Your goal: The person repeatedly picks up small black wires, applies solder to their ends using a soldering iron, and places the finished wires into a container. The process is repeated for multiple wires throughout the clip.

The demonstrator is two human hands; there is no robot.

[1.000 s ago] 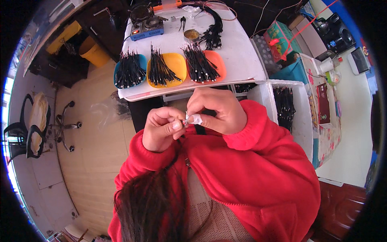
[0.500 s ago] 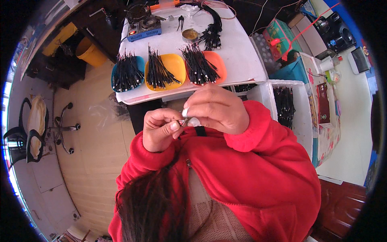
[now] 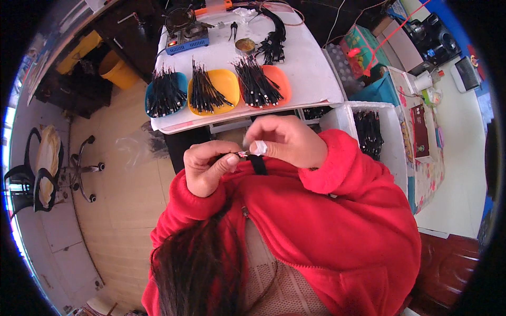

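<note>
My left hand [image 3: 208, 167] is closed in a pinch, with thumb and forefinger on a small cable end [image 3: 243, 154] showing reddish and pale wires. Most of this cable is hidden by my fingers. Just to its right, my right hand [image 3: 290, 142] has its thumb and forefinger apart, the fingertip smeared by motion. White wrapping [image 3: 259, 148] covers the thumb tip. Nothing shows between the right fingers. Beyond my hands, black cables with bare wire ends lie bunched in a teal tray [image 3: 183, 84], a yellow tray [image 3: 226, 87] and an orange tray [image 3: 279, 81].
On the white table [image 3: 311, 79] stand a blue heating unit [image 3: 187, 45], a round tin [image 3: 245, 46] and tweezers [image 3: 233, 31]. More black cables [image 3: 272, 47] lie behind. A white foam box [image 3: 392, 131] with cables is at right; an office chair [image 3: 47, 168] is at left.
My right thumb and forefinger have come off the wire ends and parted, the hand shifting slightly right. My left hand keeps its pinch on the cable.
</note>
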